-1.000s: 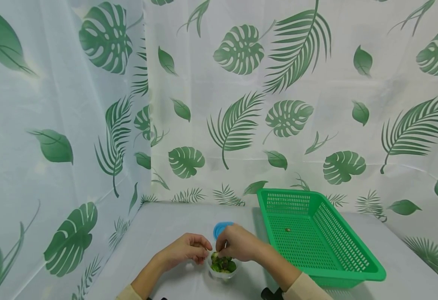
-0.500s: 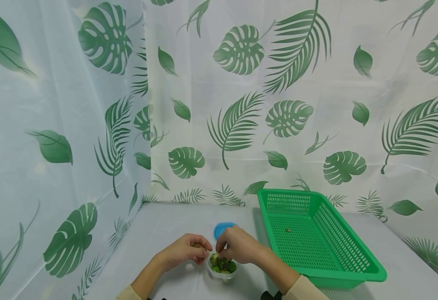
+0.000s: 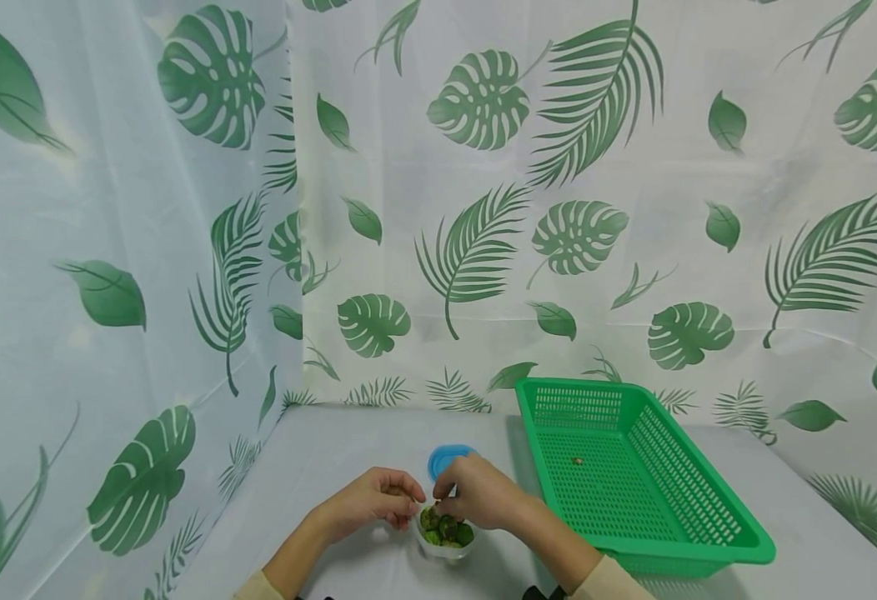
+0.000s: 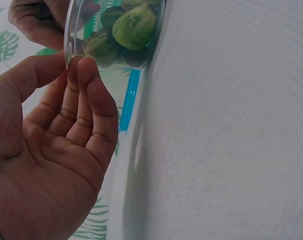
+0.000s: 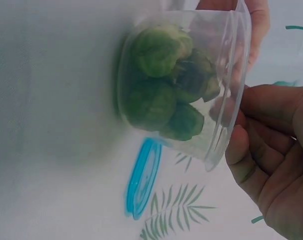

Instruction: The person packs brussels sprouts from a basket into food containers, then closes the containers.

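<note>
A small clear plastic tub (image 3: pixel 438 552) holds several Brussels sprouts (image 3: pixel 448 527). My left hand (image 4: pixel 56 140) pinches the tub's rim between thumb and fingertips; its palm shows plainly in the left wrist view. Over the back of the tub, my right hand (image 3: pixel 482 493) dips curled fingertips inside, close to the topmost sprouts. Through the wall in the right wrist view, those fingertips of the right hand (image 5: pixel 276 155) look blurred beside a sprout (image 5: pixel 194 77). Whether they pinch it cannot be made out. Behind the tub lies a blue lid (image 3: pixel 448 458), partly covered by the right hand.
To the right stands a large green plastic basket (image 3: pixel 618 550) with slotted walls, and one small brownish bit (image 3: pixel 577 460) lies on its floor. White leaf-print curtains (image 3: pixel 423 250) enclose the table (image 3: pixel 348 433) at the back and left.
The right hand shifts very slightly at the tub while the sprouts under its fingertips look a little different. The left hand, the tub and the basket stay where they were.
</note>
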A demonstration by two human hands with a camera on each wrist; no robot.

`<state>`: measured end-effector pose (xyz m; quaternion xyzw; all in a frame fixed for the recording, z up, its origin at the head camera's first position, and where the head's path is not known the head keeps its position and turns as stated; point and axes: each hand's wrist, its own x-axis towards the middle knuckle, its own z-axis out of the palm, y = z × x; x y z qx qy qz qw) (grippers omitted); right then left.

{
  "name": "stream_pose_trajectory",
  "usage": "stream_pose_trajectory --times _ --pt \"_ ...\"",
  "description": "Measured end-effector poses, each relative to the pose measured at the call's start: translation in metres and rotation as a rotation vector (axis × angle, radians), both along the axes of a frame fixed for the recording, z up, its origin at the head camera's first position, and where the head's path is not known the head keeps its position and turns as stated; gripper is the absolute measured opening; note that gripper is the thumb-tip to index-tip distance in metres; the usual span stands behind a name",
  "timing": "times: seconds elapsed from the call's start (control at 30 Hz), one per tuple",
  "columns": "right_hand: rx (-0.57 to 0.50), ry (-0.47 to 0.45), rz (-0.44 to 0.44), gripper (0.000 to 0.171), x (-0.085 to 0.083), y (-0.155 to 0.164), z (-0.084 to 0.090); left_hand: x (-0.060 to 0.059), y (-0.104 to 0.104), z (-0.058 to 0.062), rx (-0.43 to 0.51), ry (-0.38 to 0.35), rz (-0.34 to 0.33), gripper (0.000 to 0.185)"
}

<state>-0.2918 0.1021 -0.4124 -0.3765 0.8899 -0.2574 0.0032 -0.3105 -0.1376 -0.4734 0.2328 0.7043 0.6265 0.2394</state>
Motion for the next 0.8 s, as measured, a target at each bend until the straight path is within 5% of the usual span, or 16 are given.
stream_pose_trajectory --times 0.2,0.4,0.63,0.8 --pt "-0.235 0.131 -0.087 0.009 0.002 -0.002 -0.002 0.001 0.0 0.0 0.008 -0.004 -0.008 0.022" --pt "-0.496 0.165 -0.191 0.017 0.002 -0.006 -0.004 0.001 -0.003 0.002 -0.012 -0.001 0.006 0.026" --pt "-0.598 0.086 -0.31 0.029 -0.001 -0.007 -0.011 -0.004 -0.003 0.006 -0.06 0.032 0.136 0.047" --pt "-0.638 0.038 -0.356 0.03 -0.008 -0.005 -0.026 -0.008 0.002 0.006 -0.061 0.075 0.216 0.047"
